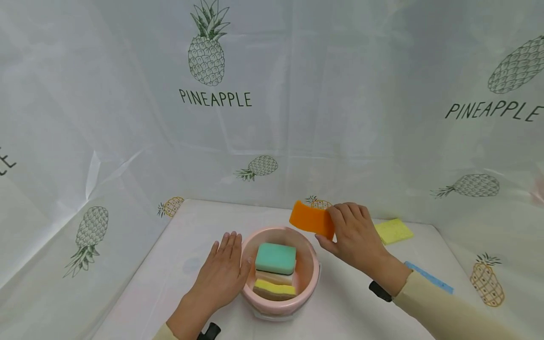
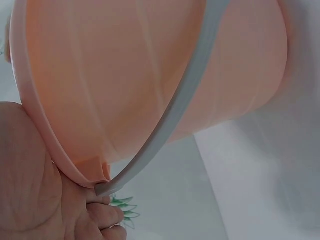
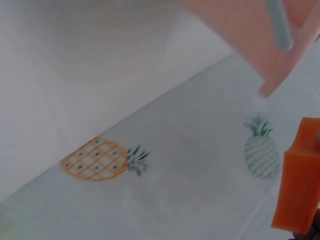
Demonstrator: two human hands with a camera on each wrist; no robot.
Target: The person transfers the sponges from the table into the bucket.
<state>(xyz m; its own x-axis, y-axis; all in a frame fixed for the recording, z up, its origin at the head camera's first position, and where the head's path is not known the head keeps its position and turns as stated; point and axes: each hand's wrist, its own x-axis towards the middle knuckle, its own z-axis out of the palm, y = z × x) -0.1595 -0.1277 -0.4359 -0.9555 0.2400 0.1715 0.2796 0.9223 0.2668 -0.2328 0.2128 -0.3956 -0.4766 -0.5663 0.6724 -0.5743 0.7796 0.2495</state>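
Observation:
A small pink bucket [image 1: 311, 278] stands on the white table and holds a teal sponge [image 1: 275, 258] on top of a yellow-and-brown sponge [image 1: 274, 289]. My left hand [image 1: 222, 273] rests flat against the bucket's left side, fingers straight; in the left wrist view the bucket's wall [image 2: 125, 75] and its grey handle [image 2: 170, 125] fill the frame. My right hand [image 1: 354, 236] pinches an orange sponge [image 1: 311, 218] just above the bucket's far right rim. The same orange sponge [image 3: 299, 190] shows at the right edge of the right wrist view.
A yellow sponge [image 1: 394, 231] lies on the table at the back right, and a blue flat strip [image 1: 429, 277] lies nearer beside my right forearm. Pineapple-printed white sheeting [image 1: 272, 118] walls in the table on the left, back and right.

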